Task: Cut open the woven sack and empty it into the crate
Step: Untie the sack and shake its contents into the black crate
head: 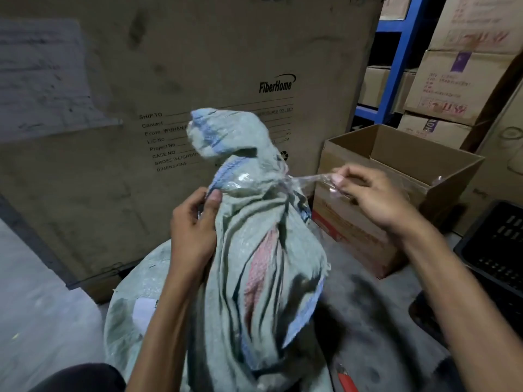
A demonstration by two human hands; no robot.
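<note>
Woven sack [249,250] stands upright on the concrete floor [42,278] in front of me, neck bunched and bound with clear tape [243,179]. Left hand [195,227] clamps the neck just under the binding, thumb pressed on the fabric. Right hand [368,193] pinches the loose tape tail [308,179] between thumb and fingertips, pulled taut to the right.

Step in hand, as I read it: getting the neck open (peeling tape, not cutting yet). Sack still closed, nothing emptied.

Red-handled tool [346,377] lies on the floor at the bottom edge of view, just right of the sack; can't tell if it's a cutter. Black plastic crate [498,250] sits at the right edge, well apart from the sack. Open cardboard box [396,176] is behind my right hand.

Next: keep unwinding while the left hand holds the neck steady; if the tape jams, slice it. Then haul the sack over to the crate and tip.
</note>
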